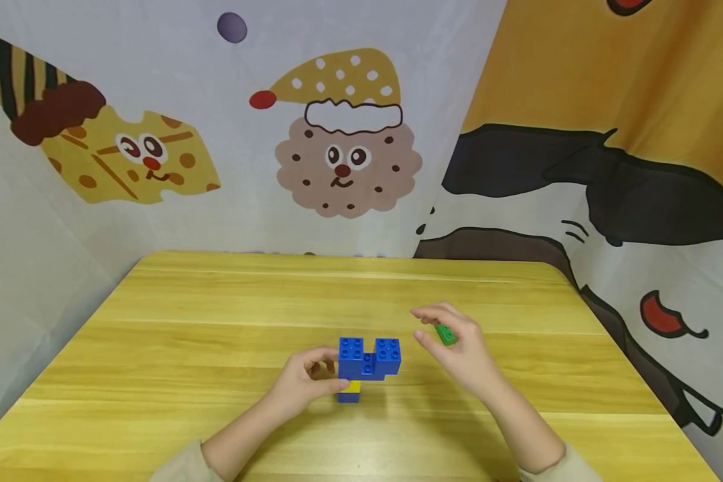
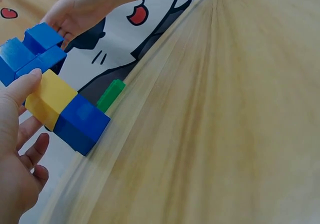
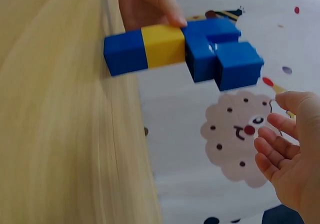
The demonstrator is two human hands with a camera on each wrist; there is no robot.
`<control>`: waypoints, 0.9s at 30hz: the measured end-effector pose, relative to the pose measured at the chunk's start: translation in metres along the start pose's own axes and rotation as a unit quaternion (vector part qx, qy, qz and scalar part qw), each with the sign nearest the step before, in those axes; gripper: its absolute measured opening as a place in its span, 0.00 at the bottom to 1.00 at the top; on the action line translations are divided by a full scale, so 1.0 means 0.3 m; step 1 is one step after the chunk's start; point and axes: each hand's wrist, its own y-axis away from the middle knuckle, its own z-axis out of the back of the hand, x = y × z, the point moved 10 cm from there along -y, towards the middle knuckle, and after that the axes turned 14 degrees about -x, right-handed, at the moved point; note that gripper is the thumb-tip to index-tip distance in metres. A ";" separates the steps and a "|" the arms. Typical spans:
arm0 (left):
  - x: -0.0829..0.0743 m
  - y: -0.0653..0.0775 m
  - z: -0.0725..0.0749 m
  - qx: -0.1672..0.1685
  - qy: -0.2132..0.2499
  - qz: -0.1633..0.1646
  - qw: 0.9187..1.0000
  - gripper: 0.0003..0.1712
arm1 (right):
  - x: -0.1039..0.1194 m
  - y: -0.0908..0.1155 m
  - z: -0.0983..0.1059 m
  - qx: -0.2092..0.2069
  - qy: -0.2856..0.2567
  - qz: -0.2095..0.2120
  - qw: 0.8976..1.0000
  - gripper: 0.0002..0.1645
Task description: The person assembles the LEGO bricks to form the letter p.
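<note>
A stack of toy building blocks (image 1: 351,368) stands upright on the table, with a blue block at the bottom, a yellow block (image 2: 51,99) above it and several blue blocks joined on top. Two of those top blocks rise apart with a lower studded gap between them. My left hand (image 1: 301,380) grips the stack from its left side, the thumb lying near the join above the yellow block. To the right of the stack, my right hand (image 1: 460,348) hovers with fingers spread from the thumb and nothing between them. Partly hidden behind that hand lies a green block (image 1: 445,335).
The wooden table (image 1: 217,301) carries the blocks. A cartoon-printed curtain (image 1: 241,167) hangs behind its far edge and along the sides.
</note>
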 end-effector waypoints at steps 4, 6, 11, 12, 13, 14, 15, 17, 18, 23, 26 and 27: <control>0.000 -0.001 -0.002 0.002 0.003 0.000 1.000 0.18 | -0.070 -0.011 0.021 -0.005 0.032 -0.035 0.999 0.19; 0.000 -0.001 -0.003 0.002 0.004 -0.001 1.000 0.18 | -0.108 -0.014 0.029 -0.004 0.048 -0.052 0.997 0.19; -0.001 -0.001 -0.002 0.002 0.007 -0.008 1.000 0.18 | -0.191 -0.013 0.043 0.000 0.061 -0.086 0.994 0.21; -0.003 -0.001 -0.002 0.001 0.009 -0.010 1.000 0.18 | -0.205 -0.013 0.044 0.001 0.062 -0.089 0.994 0.22; -0.005 -0.001 -0.002 0.001 0.011 -0.012 1.000 0.18 | -0.218 -0.011 0.044 0.002 0.062 -0.091 0.994 0.22; -0.005 -0.001 -0.002 0.001 0.012 -0.012 1.000 0.18 | -0.231 -0.011 0.043 0.004 0.064 -0.093 0.994 0.23; -0.005 -0.001 -0.002 0.001 0.012 -0.013 1.000 0.18 | -0.244 -0.010 0.043 0.006 0.068 -0.094 0.993 0.24; -0.008 -0.001 -0.002 0.001 0.015 -0.017 1.000 0.18 | -0.269 -0.007 0.041 0.011 0.076 -0.098 0.992 0.25; -0.009 -0.001 -0.002 0.001 0.016 -0.018 1.000 0.18 | -0.282 -0.006 0.041 0.013 0.081 -0.101 0.992 0.25; -0.004 -0.002 -0.002 0.001 0.013 -0.017 1.000 0.18 | -0.335 0.003 0.042 0.017 0.097 -0.118 0.988 0.27; -0.002 -0.001 -0.003 0.003 0.014 -0.014 1.000 0.18 | -0.363 0.010 0.044 0.018 0.106 -0.127 0.986 0.27; -0.002 -0.001 -0.003 0.003 0.015 -0.015 1.000 0.18 | -0.372 0.013 0.045 0.018 0.109 -0.129 0.986 0.27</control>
